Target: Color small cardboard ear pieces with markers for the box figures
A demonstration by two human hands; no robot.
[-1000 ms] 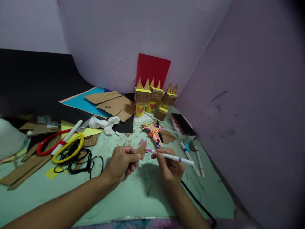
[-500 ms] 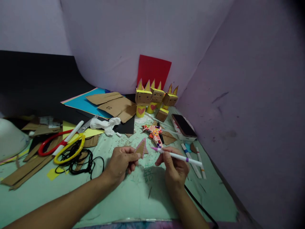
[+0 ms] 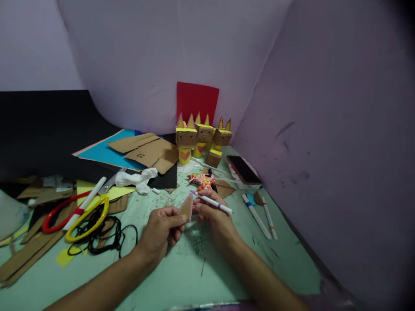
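Between thumb and fingers, my left hand (image 3: 162,226) pinches a small cardboard triangle (image 3: 186,208) with a pink-purple border along its edges. My right hand (image 3: 214,211) is closed around a white marker (image 3: 215,203) with a purple band. Its purple tip points up and left, near the top of the triangle. The right fingertips are beside the triangle's right edge; whether they touch it I cannot tell. Behind the hands lies a flower-patterned glue gun (image 3: 203,180), partly hidden by the right hand. Several box-headed cardboard figures (image 3: 186,137) with pointed ears stand farther back.
Left are scissors with red and yellow handles (image 3: 104,211), a black cord (image 3: 97,242), cardboard strips (image 3: 29,263) and crumpled white tissue (image 3: 138,179). On the right lie a phone (image 3: 244,169) and two markers (image 3: 256,217). A red sheet (image 3: 197,100) leans on the back wall.
My right hand has moved left, bringing the marker tip close to the triangle. The triangle has turned slightly in my left hand. The whole view has shifted a little.
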